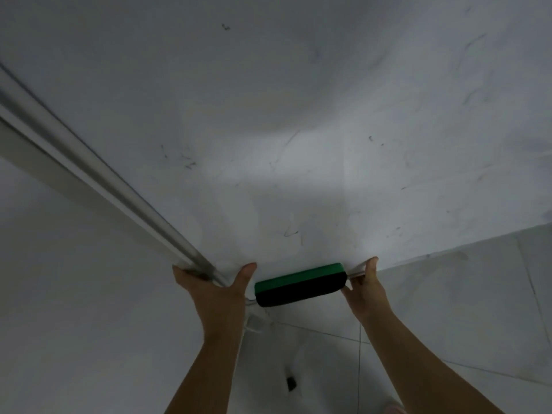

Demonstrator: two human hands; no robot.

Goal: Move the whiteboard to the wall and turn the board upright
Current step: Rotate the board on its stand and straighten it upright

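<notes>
While both hands grip near edge, whiteboard (298, 130) fills view from 9 through 3 o'clock, face tilted toward camera. Left hand (215, 286) clenched on corner at metal frame rail (89, 162); right hand (366, 289) clenched on edge at 5 o'clock; green eraser (300, 283) between them. Turning looks underway; whether at wall, cannot tell. Tiled floor (448, 309) below.

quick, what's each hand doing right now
Left hand: closed on the whiteboard at its near corner, by the metal frame.
Right hand: closed on the whiteboard's near edge, beside the green eraser.
</notes>
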